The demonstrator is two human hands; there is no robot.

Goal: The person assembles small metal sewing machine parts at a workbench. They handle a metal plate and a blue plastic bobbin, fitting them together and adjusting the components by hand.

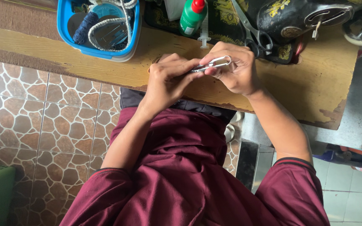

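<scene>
Both my hands meet over the front edge of a worn wooden table. My right hand grips a small white-handled thread snipper, its looped handle lying across the fingers. My left hand pinches the snipper's metal tip with thumb and fingertips. The tool lies roughly level, pointing left. I wear a maroon short-sleeved shirt, which fills the lower frame.
A blue tub holding white cord and dark thread stands at the table's back left. A green bottle with a red cap, a syringe, scissors and a black sewing machine sit behind my hands. Stone-patterned floor tiles lie to the left.
</scene>
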